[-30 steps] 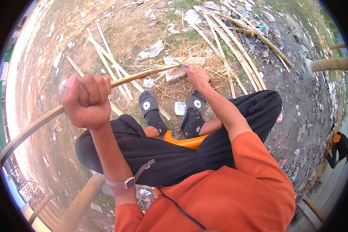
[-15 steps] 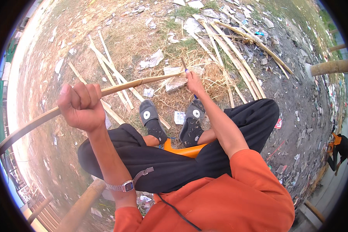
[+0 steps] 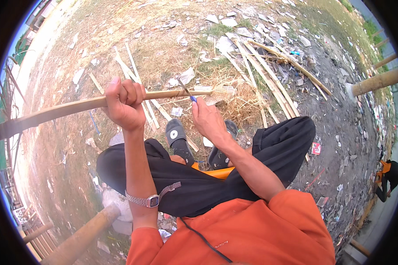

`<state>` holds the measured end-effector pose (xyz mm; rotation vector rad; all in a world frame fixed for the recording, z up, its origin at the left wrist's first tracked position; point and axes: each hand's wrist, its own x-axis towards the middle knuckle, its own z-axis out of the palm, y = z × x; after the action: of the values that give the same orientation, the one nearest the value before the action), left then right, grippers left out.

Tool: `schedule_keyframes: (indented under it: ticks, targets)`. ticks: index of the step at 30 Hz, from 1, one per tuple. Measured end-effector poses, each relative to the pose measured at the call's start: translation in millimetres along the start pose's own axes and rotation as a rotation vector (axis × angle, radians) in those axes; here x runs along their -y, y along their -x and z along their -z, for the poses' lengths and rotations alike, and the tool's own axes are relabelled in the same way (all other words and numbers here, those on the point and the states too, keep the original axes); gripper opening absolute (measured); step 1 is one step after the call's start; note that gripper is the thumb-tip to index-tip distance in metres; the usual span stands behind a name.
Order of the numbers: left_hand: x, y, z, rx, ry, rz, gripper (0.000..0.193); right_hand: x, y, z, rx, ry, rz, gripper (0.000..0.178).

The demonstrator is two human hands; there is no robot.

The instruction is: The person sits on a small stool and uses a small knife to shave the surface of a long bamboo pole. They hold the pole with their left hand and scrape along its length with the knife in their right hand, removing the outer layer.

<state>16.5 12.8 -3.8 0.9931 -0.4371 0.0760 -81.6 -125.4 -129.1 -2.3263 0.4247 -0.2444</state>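
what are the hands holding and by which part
The left hand grips a long wooden strip partway along its length; the right hand holds a knife by its blue handle.

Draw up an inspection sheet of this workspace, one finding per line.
Surface: ground, with dry grass at left and grey dirt at right.
Job's things: long bamboo-like strip; blue-handled knife, its blade across the strip near the right end.
Clutter: loose pale strips, straw-like debris and paper scraps on the ground.
Hands: left hand closed around the strip; right hand gripping the knife.
Cables: nothing seen for certain; thin black cord on the orange shirt.
Surroundings: bamboo-like poles at both sides; another person at far right.
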Motion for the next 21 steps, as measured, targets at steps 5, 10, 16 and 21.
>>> schedule_keyframes:
  ticks: [5, 10, 16, 21]
  targets:
    - [1, 7, -7, 0.068, 0.015, -0.017, 0.043, -6, 10, -5, 0.053, 0.097, -0.114, 0.025]
    - [2, 8, -13, 0.124, 0.093, -0.047, 0.041, -25, 10, 13, 0.050, 0.062, -0.173, 0.025]
    - [5, 12, -22, 0.147, 0.101, -0.044, 0.041, -34, 18, -6, 0.082, 0.074, -0.217, 0.026]
    - [-1, 13, -18, 0.106, -0.019, -0.036, 0.041, -30, 9, 10, 0.055, 0.013, -0.174, 0.028]
